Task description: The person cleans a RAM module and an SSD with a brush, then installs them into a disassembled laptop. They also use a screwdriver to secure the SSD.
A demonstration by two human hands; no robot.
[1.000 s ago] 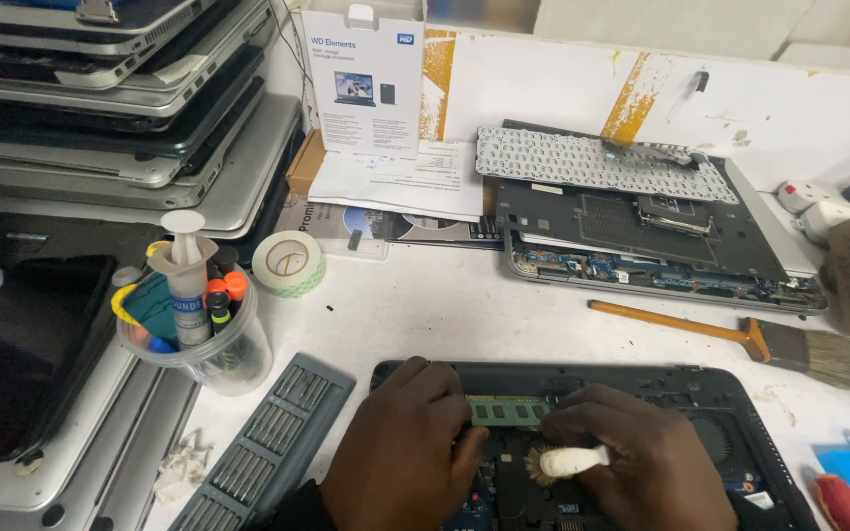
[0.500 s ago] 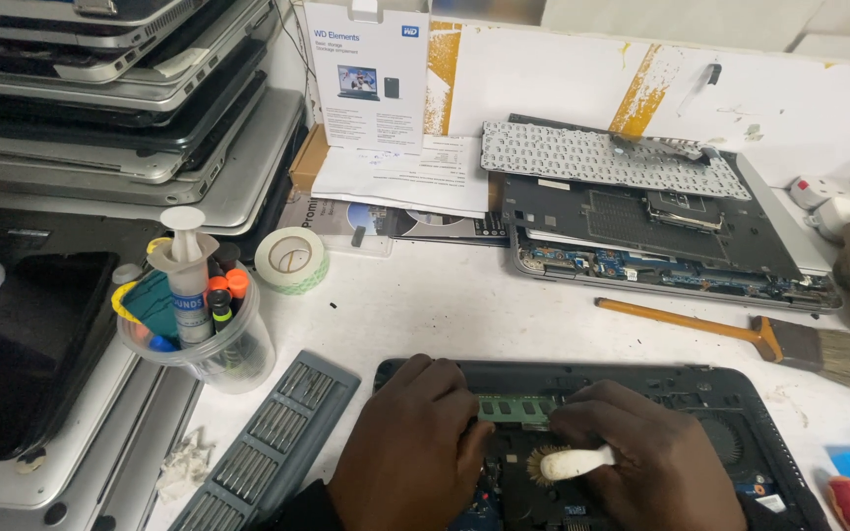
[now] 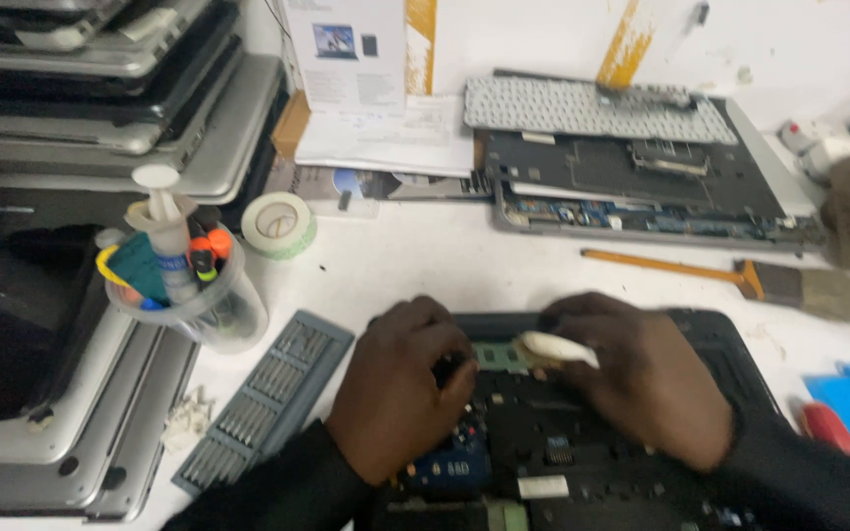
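- Opened black laptop base (image 3: 720, 359): lies bottom-side up on the white workbench (image 3: 425, 265) at the near edge, its circuit boards bare; both hands rest over its upper middle.
- Stack of closed laptops (image 3: 100, 88): piled at the far left, with more silver ones (image 3: 61, 433) lying flat below at the left edge.
- Dismantled laptop with a loose grey keyboard (image 3: 592, 108): sits at the far side, well apart from the hands.
- Left hand (image 3: 400, 388): fingers curled down onto the open base, fingertips at the left end of the green memory module (image 3: 492, 356); whether they pinch it cannot be told.
- Right hand (image 3: 646, 379): closed around a small white tool (image 3: 555, 347), whose tip points left at the memory module.
- Grey screwdriver-bit tray (image 3: 268, 398): lies slantwise just left of the left hand.
- Clear cup of pens and a bottle (image 3: 184, 285): stands left of the tray.
- Paintbrush with an orange handle (image 3: 740, 280): lies beyond the right hand.
- Roll of tape (image 3: 277, 224): near the cup.
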